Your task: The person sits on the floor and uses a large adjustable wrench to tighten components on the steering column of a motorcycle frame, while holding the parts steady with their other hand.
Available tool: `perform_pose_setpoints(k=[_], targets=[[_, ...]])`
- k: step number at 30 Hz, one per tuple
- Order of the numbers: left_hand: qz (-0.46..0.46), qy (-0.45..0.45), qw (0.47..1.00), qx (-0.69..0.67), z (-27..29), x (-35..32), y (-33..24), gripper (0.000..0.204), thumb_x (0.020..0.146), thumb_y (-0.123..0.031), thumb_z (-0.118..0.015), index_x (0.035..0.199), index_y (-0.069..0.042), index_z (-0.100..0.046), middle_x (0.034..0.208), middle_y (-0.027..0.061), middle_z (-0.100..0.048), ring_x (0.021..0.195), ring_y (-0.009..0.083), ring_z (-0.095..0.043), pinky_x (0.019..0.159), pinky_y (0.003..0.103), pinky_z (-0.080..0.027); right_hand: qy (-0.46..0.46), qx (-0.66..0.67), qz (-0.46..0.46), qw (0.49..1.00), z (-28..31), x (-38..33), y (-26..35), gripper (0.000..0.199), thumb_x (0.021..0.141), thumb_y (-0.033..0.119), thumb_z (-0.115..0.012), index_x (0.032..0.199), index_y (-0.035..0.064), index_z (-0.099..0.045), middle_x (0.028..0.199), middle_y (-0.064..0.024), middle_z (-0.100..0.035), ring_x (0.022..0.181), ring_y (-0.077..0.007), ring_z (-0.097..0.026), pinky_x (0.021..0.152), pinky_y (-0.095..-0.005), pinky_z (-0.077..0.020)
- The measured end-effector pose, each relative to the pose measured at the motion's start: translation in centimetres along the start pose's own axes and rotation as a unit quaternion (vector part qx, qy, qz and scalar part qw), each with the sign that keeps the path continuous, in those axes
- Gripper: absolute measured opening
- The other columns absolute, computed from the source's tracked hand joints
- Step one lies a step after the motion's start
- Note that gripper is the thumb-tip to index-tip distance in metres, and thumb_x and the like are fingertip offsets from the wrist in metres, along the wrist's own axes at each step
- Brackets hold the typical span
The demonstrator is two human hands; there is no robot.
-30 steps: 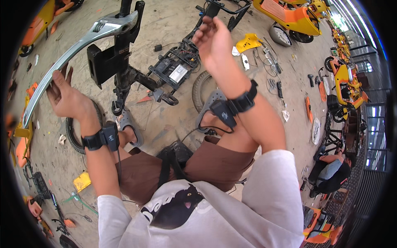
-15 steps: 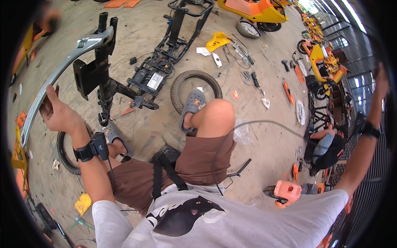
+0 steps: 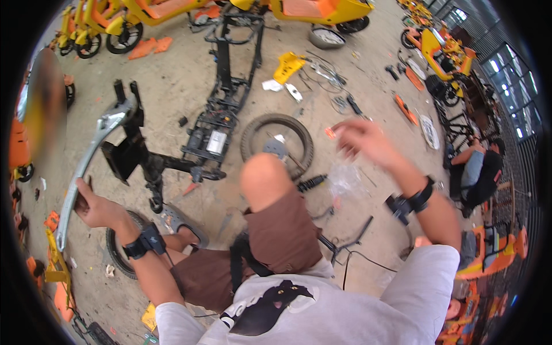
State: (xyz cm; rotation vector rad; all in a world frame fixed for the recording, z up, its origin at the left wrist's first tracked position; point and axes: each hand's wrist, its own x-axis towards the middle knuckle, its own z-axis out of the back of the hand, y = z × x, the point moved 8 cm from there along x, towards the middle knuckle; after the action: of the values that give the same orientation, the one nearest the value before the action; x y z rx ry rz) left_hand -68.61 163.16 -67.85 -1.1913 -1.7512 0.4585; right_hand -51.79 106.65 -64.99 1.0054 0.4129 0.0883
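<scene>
I have my left hand (image 3: 95,208) wrapped around the lower end of the silver bar (image 3: 86,167), fingers pressed shut on it, the bar curving up toward the black frame (image 3: 215,123) that lies on the floor (image 3: 172,80) ahead of my knee. My right hand (image 3: 365,141) is in the air over the floor's right side, blurred, fingers loosely spread and holding nothing that I can make out. Below it lie a tyre (image 3: 277,144), a clear bag (image 3: 345,179) and a black cylinder (image 3: 311,183) just beside the tyre. As I judge it, I am steadying the bar against the frame while the free hand goes for a part or tool among the pieces on the floor. The next move calls for keeping the bar from swinging with the left grip, and bringing the right hand down onto one item cleanly, since small parts lie close together there.
</scene>
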Motion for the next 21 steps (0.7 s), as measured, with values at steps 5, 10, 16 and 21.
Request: perform_pose_setpoints(k=[5,10,16,21], targets=[[0.017,0.024,0.999,0.026,-0.7,-0.9,0.1,0.025,0.092,-0.006,-0.063,0.108,0.01,-0.051,0.105,0.0158,-0.061,0.09,0.0196,-0.062,0.08,0.035,-0.061,0.358,0.195,-0.082,0.91,-20.9,-0.4,5.2,0.035,0.098,0.021,-0.054,0.128,0.0039,-0.055,0.084,-0.0117,-0.067,0.063,-0.0151,-0.065,0.05,-0.0262,-0.0523],[0.069,0.048,0.996,-0.008,-0.9,-1.4,0.6,0.024,0.095,-0.009,-0.057,0.112,0.004,-0.046,0.106,0.0147,-0.059,0.091,0.0191,-0.062,0.075,0.037,-0.061,0.475,0.201,-0.17,0.839,-28.8,0.4,3.8,0.037,0.097,0.025,-0.051,0.128,0.0034,-0.053,0.085,-0.0095,-0.064,0.064,-0.0145,-0.063,0.05,-0.0268,-0.0505],[0.08,0.043,0.996,0.001,-0.3,-0.8,1.1,0.024,0.095,-0.011,-0.058,0.11,0.002,-0.045,0.102,0.0141,-0.059,0.09,0.0206,-0.063,0.074,0.04,-0.061,0.443,0.229,-0.221,0.838,-30.8,2.8,1.0,0.033,0.098,0.024,-0.051,0.121,0.0021,-0.056,0.086,-0.0078,-0.064,0.064,-0.0143,-0.062,0.054,-0.0258,-0.0492],[0.099,0.072,0.992,0.024,-1.3,-0.5,1.5,0.052,0.098,-0.013,-0.051,0.136,0.005,-0.02,0.123,0.0291,-0.055,0.105,0.0286,-0.063,0.077,0.035,-0.059,0.464,0.279,-0.182,0.821,-30.0,1.7,4.8,0.031,0.097,0.023,-0.052,0.119,0.0026,-0.057,0.086,-0.0072,-0.064,0.064,-0.0141,-0.061,0.054,-0.0272,-0.0487]])
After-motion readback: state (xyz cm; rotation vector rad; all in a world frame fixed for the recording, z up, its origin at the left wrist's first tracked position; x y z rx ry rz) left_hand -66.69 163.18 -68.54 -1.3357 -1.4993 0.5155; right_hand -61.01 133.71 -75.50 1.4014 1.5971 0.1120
